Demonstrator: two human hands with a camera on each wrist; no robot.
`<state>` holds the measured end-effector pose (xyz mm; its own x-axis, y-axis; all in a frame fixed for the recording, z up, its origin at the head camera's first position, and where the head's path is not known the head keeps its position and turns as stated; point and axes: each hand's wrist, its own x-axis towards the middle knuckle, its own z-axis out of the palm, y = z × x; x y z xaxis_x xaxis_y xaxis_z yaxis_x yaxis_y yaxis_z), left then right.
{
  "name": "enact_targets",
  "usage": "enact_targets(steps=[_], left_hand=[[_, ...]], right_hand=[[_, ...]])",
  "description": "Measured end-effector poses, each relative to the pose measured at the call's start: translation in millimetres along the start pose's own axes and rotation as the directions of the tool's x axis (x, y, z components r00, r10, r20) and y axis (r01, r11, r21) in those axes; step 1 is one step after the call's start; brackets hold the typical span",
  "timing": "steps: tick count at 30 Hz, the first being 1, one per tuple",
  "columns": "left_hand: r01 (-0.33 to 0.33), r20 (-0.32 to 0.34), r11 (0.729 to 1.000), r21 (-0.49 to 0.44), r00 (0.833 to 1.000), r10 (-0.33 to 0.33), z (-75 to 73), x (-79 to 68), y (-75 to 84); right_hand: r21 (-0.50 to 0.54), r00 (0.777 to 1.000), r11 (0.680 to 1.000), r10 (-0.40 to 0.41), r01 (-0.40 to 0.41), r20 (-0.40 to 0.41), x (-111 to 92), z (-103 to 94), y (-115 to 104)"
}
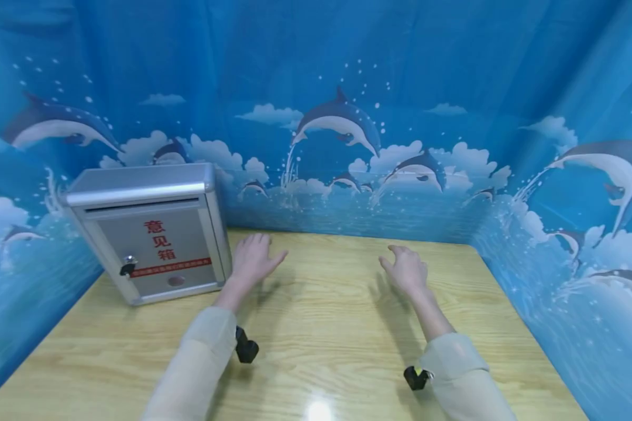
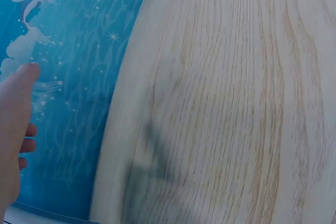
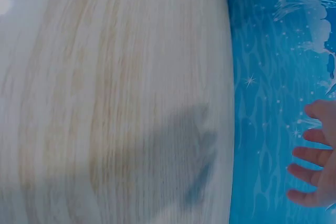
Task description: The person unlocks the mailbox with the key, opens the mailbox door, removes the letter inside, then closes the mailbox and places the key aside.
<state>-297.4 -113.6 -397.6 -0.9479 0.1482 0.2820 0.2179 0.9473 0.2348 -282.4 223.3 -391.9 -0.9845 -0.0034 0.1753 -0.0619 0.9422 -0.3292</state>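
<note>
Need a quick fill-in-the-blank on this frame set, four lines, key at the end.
1. In the head view, the left hand is to the ____ of the metal box.
2. The large characters on the box's front are printed in ____.
3. The curtain behind the table shows leaping ____.
4. The right hand holds ____.

Missing words: right; red; dolphins; nothing.

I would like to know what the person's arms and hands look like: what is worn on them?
The pale cream fabric left sleeve has a wide cuff; the matching cream right sleeve has one too. A small, angular black block sits beside the left cuff, and a similar black block beside the right. The left hand and right hand wear no gloves.
</note>
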Motion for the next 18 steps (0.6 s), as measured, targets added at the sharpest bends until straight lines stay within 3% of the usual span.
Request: enact_targets(steps=[4,7,10,14,16,18], left_hand=[[-0.071,-0.131,0.997,-0.039,0.989,0.066,-6.5,-4.7,1.2],[-0.136,-0.254,0.99,-0.034,0.959,0.123,-12.3,-10.7,-0.4],[-0.213,-0.394,0.977,-0.029,0.901,0.184,-18.9,-17.2,-4.2],[-0.315,-0.559,0.949,-0.011,0.789,0.255,-30.5,-24.1,-10.2],[-0.344,-0.617,0.939,0.002,0.739,0.272,-39.0,-28.0,-12.7],[-0.36,-0.658,0.933,0.004,0.702,0.273,-48.4,-31.9,-15.4]], right_hand=[[0.149,0.998,0.989,0.007,0.002,-0.062,0,-1.5,-6],[0.24,0.997,0.97,-0.009,0.028,-0.077,0,-0.9,-13],[0.318,0.997,0.947,-0.022,0.046,-0.078,0,0.2,-23],[0.409,0.997,0.911,-0.03,0.059,-0.078,1,-1.4,-39],[0.453,0.996,0.889,-0.038,0.07,-0.08,1,-2.9,-49],[0.49,0.996,0.868,-0.049,0.083,-0.081,2,-3.9,-59]])
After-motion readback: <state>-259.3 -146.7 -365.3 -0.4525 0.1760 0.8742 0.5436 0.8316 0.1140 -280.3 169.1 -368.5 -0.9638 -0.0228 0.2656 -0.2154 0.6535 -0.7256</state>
